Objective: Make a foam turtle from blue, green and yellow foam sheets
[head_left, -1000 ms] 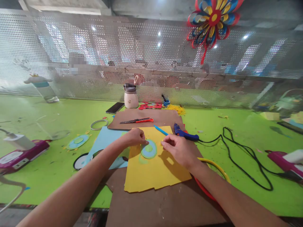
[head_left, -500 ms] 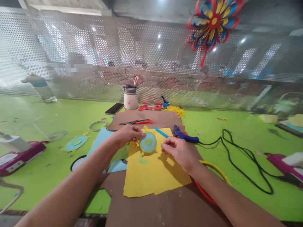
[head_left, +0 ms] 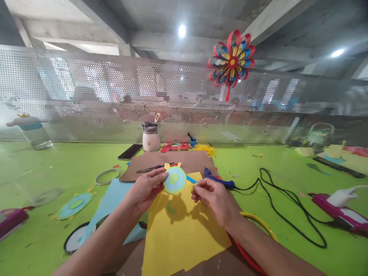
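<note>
Your left hand (head_left: 145, 189) covers the 9 o'clock edge of the paper disc (head_left: 174, 179), so how your fingertips grip it can't be read. Your right hand (head_left: 214, 199) hides part of the yellow sheet (head_left: 184, 234), whose 6 o'clock end runs off the frame. The hoop (head_left: 258, 224) at 4 o'clock is half under your right forearm. The scissors (head_left: 152, 168) are partly behind your left hand. At 9 o'clock, the pink box (head_left: 11, 221) is cut by the edge. Shapes behind the mesh screen (head_left: 86, 92) at 12 o'clock are too blurred to tell.
</note>
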Tool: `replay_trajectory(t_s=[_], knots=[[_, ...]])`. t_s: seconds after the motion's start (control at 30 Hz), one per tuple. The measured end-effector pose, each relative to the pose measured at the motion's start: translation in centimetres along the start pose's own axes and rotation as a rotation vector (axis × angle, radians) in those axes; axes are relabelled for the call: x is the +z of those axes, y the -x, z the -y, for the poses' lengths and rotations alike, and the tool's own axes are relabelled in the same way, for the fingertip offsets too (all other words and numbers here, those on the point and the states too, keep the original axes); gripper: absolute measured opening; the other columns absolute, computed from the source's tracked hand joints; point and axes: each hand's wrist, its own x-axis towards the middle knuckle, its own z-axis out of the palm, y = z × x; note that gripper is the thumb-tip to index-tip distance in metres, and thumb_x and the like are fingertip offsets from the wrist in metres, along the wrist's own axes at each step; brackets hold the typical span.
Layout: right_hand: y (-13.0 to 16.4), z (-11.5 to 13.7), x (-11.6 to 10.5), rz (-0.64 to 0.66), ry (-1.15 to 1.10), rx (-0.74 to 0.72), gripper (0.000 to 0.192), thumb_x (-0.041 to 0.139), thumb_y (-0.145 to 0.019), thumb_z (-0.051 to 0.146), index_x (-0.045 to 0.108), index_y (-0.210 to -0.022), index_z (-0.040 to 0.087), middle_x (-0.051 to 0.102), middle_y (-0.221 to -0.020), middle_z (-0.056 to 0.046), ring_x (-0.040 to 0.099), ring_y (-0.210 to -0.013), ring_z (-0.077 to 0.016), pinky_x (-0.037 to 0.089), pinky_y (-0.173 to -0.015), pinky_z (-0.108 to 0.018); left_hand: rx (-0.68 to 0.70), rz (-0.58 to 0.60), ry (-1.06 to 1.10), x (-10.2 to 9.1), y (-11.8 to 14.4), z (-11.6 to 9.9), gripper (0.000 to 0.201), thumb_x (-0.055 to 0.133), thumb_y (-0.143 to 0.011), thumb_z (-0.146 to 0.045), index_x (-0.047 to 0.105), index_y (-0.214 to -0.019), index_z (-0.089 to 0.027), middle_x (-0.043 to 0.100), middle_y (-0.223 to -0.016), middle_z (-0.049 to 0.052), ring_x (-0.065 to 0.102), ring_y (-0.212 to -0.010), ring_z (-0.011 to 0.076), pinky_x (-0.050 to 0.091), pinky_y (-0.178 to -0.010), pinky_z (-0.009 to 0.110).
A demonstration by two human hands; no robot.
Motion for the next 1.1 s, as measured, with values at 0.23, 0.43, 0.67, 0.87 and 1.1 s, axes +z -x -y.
replay_trajectory(t_s=[0.23, 0.43, 0.67, 0.87, 1.1], knots=[[0.3, 0.1, 0.5, -0.004, 0.071, -0.052, 0.024, 0.077, -0.070, 0.035, 0.065, -0.074, 0.015, 0.070, -0.067, -0.004, 0.063, -0.063, -0.0149, 0.049, -0.066, -0.028, 0.083, -0.119, 0.131, 1.2, 0.9, 1.3, 0.035, 0.084, -0.054, -0.017, 0.051, -0.066, -0.017, 0.063, -0.065, -0.004, 0.061, -0.061, 0.0083, 0.051, -0.059, 0.018], [0.1, -0.2, 0.2, -0.069, 0.065, -0.106, 0.022, 0.076, -0.071, 0.035, 0.067, -0.075, 0.016, 0.072, -0.069, -0.004, 0.066, -0.067, -0.0165, 0.051, -0.070, -0.030, 0.094, -0.139, 0.148, 2.5, 1.9, 2.0, 0.041, 0.083, -0.053, -0.017, 0.044, -0.065, -0.019, 0.062, -0.065, -0.004, 0.064, -0.067, 0.0112, 0.053, -0.064, 0.020], [0.0, -0.4, 0.2, -0.078, 0.008, -0.068, 0.022, 0.078, -0.069, 0.035, 0.070, -0.077, 0.016, 0.073, -0.071, -0.004, 0.067, -0.068, -0.0171, 0.052, -0.073, -0.031, 0.136, -0.141, 0.143, 3.1, 2.5, 2.4, 0.044, 0.084, -0.051, -0.022, 0.043, -0.066, -0.020, 0.061, -0.066, -0.005, 0.062, -0.068, 0.0105, 0.052, -0.068, 0.022], [-0.3, -0.7, 0.0, -0.097, -0.089, -0.031, 0.023, 0.079, -0.068, 0.034, 0.073, -0.083, 0.017, 0.072, -0.073, -0.004, 0.067, -0.068, -0.0167, 0.051, -0.075, -0.033, 0.139, -0.135, 0.083, 3.3, 3.0, 2.8, 0.044, 0.083, -0.052, -0.024, 0.041, -0.065, -0.020, 0.052, -0.062, -0.008, 0.056, -0.063, 0.0085, 0.045, -0.059, 0.018], [-0.3, -0.1, 0.0, -0.022, -0.168, -0.015, 0.019, 0.078, -0.070, 0.032, 0.075, -0.081, 0.017, 0.071, -0.078, -0.004, 0.065, -0.069, -0.0155, 0.051, -0.075, -0.032, 0.157, -0.121, -0.006, 3.3, 3.0, 2.9, 0.042, 0.081, -0.056, -0.026, 0.040, -0.067, -0.020, 0.049, -0.062, -0.008, 0.052, -0.063, 0.0088, 0.039, -0.058, 0.019]])
